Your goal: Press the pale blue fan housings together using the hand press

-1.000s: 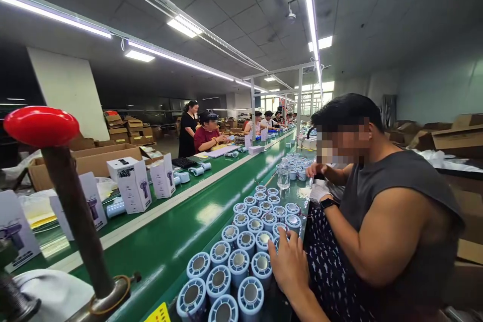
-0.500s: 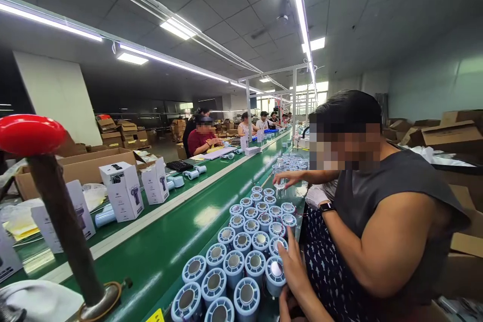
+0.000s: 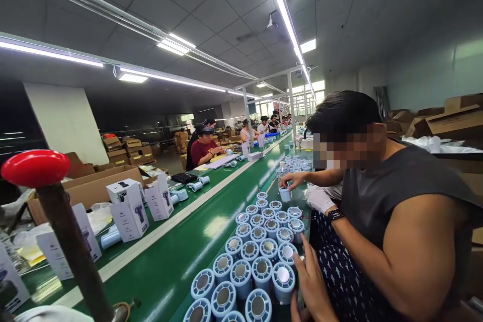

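Right hand (image 3: 313, 282) is seen at the near end of the green belt (image 3: 169, 266), on its right side; fingers (image 3: 307, 256) are spread flat and laid against the side of the nearest pale blue cylinder (image 3: 284, 277), with nothing gripped. Left hand (image 3: 295, 313) is cut off by the frame edge, so its fingers can't be judged. The cylinder is stood upright, long axis vertical, silver-centred end up, in a packed cluster of cylinders (image 3: 260, 234) on the worktop (image 3: 302, 196) right of the belt. Further along that side, one cylinder is held by a co-worker's hand (image 3: 291, 179). White boxes (image 3: 128, 209) are lined up left of the belt. Factory hall, strip lights overhead.
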Action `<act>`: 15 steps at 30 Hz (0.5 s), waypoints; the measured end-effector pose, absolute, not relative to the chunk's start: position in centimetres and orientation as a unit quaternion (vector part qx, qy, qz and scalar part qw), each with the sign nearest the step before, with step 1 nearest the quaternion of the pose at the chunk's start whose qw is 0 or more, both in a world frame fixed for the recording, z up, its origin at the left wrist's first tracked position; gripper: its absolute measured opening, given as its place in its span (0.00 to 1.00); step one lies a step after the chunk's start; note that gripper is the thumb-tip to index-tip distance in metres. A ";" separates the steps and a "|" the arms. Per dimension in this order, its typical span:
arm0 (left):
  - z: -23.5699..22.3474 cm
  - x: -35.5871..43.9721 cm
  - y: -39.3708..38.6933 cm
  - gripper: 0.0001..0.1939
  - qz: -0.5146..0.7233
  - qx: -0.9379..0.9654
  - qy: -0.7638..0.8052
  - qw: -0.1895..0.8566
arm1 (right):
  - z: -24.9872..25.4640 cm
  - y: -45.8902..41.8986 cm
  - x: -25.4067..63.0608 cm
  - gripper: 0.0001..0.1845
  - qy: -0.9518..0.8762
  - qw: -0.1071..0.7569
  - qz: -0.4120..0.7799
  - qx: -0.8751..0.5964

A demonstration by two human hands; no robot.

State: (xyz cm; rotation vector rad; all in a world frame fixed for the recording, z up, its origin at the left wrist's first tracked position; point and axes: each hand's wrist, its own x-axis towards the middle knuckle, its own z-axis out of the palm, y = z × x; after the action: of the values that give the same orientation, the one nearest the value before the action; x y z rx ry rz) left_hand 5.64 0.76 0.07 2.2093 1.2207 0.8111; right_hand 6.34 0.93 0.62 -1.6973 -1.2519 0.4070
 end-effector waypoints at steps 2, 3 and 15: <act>0.7 6.2 1.1 0.41 0.278 0.812 0.442 0.261 | 0.8 1.3 6.7 0.32 -0.499 0.477 0.163 -0.705; 1.0 6.5 1.4 0.42 0.272 0.813 0.443 0.261 | 1.0 1.6 6.8 0.31 -0.492 0.477 0.162 -0.710; 3.6 7.4 4.0 0.21 0.221 0.827 0.467 0.222 | 3.0 4.3 7.3 0.24 -0.444 0.536 0.157 -0.701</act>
State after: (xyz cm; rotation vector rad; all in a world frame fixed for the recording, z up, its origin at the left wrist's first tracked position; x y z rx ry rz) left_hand 7.41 4.03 3.57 2.2842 1.2900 0.6097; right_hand 7.31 4.27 2.99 -1.6683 -1.0562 0.3727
